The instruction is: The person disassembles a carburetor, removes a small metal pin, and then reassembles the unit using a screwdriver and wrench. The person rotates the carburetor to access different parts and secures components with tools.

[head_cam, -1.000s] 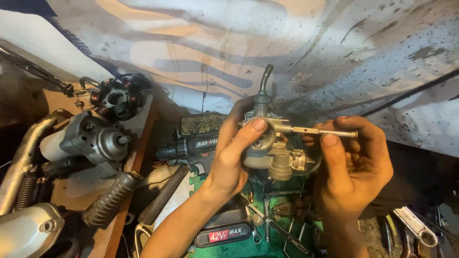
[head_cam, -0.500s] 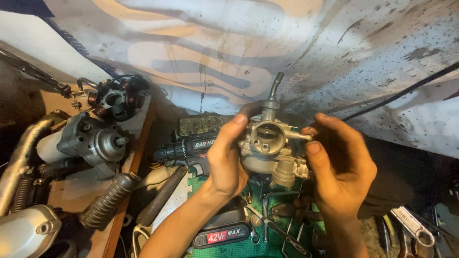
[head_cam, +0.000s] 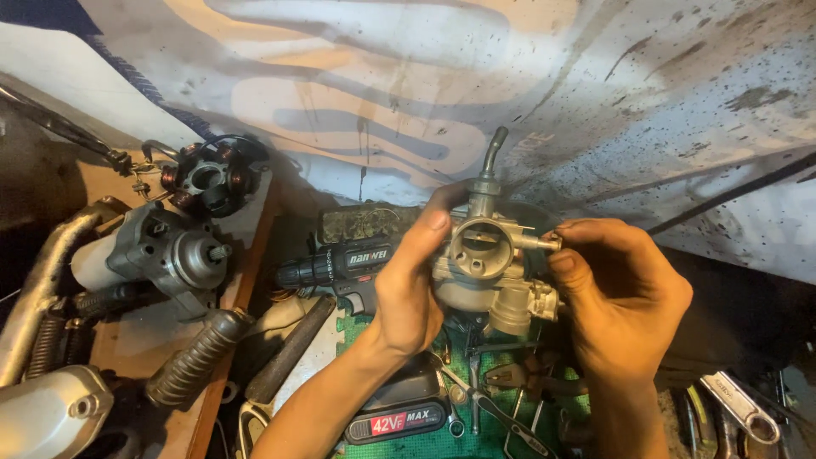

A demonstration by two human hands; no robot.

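Grey metal carburetor (head_cam: 489, 272), round bore, bent top tube

Metal carburetor (head_cam: 489, 272) between left hand (head_cam: 408, 289) and right hand (head_cam: 625, 297)

warm, yellowish light falls from above and a little in front, strongest on the stained tarp (head_cam: 595, 93) at the back, which reads pale and slightly washed out. the carburetor (head_cam: 489, 263) and both hands sit in good light and sharp focus, with small glints on the metal body and orange tones on the left hand (head_cam: 408, 293) and right hand (head_cam: 625, 297). the lower corners and the right edge drop into deep shadow (detail there is mostly lost). the metal cover (head_cam: 47, 416) at lower left shows a soft sheen. straight lines bow slightly toward the frame edges, and the far edges look a touch softer.
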